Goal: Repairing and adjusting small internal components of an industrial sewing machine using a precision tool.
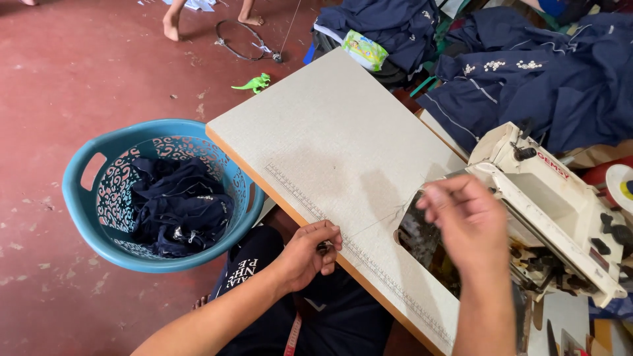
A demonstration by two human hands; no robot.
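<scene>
Basket [99, 198] of dark cloth sits on the floor, well left of the hands. Left hand [310, 254] pinches something small and dark at the bench [330, 132] edge; I cannot tell what. Right hand [465, 221] hovers blurred over the tilted-back sewing machine [560, 204], fingers bunched, contents unclear. Judged risk: fingers catching in the exposed mechanism below, or the small piece dropping.

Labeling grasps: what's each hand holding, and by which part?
Left hand pinches a small dark object at the table edge; kind unclear. Right hand is blurred; nothing visibly held.
</scene>
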